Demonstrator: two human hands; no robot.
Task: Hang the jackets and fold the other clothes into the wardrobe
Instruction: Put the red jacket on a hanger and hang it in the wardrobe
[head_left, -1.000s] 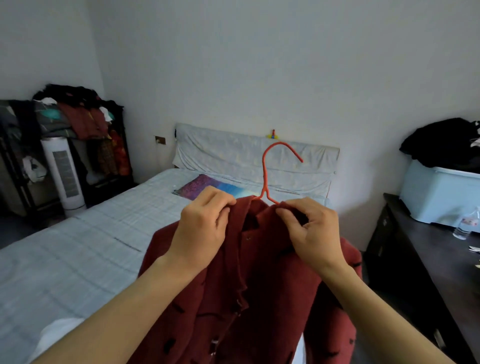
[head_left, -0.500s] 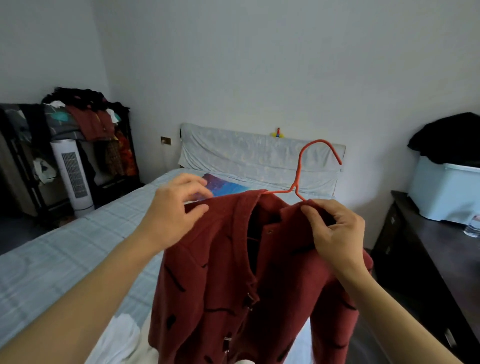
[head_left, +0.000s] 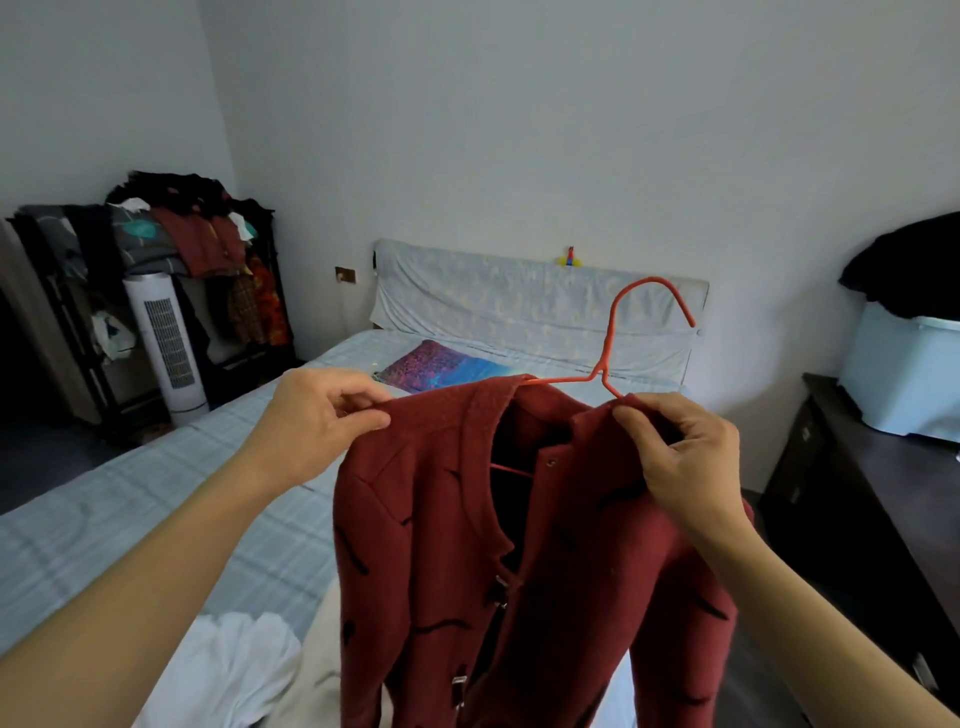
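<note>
A bedroom in a home: a bed (head_left: 156, 499) with a checked sheet and padded headboard (head_left: 519, 296) stands against a plain white wall. In the left corner an open rack (head_left: 208, 249) is heaped with clothes (a white tower fan (head_left: 166, 343) stands before it). At right, a dark dresser (head_left: 872, 499) carries a pale storage box (head_left: 904, 374).

Bare forearms, no sleeves visible
</note>
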